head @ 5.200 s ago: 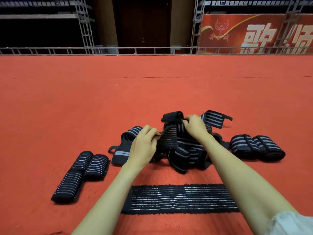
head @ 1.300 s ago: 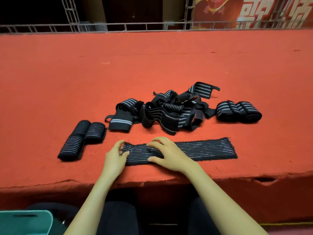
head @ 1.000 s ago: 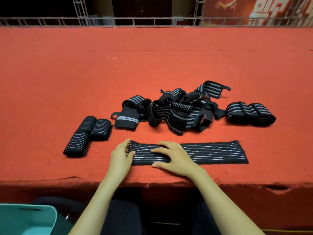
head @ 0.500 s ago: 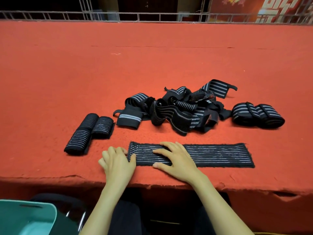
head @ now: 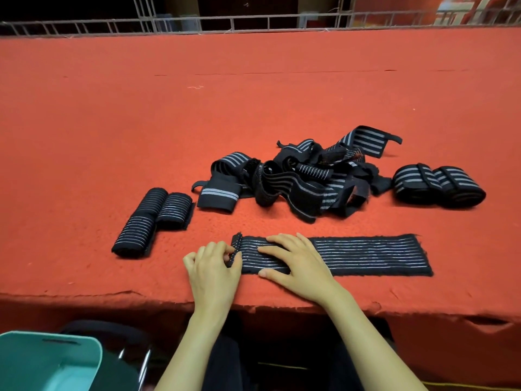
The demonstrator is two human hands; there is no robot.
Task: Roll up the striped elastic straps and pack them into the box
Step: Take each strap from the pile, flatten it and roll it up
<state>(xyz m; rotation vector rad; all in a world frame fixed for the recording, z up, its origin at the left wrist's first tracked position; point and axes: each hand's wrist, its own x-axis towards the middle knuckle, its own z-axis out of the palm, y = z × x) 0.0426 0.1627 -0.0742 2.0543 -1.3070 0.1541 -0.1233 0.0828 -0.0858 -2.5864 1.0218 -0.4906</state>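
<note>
Lower left, a teal box (head: 48,359) sits below the front edge of the red felt table (head: 84,136). On the felt, left of centre, some rolled straps (head: 152,221) lie together. The left hand (head: 214,269) pinches the turned-up left end of the flat strap (head: 366,255) near the front edge. The right hand (head: 298,261) presses the strap down with straight fingers. Behind them lies a loose pile of straps (head: 296,179), and at the right two more rolls (head: 439,184) touch side by side.

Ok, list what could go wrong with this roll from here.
1. The left hand pinches only the first fold of the flat strap; it could spring open or start crooked.
2. The strap lies close to the table edge, so the finished roll might drop off it.
</note>
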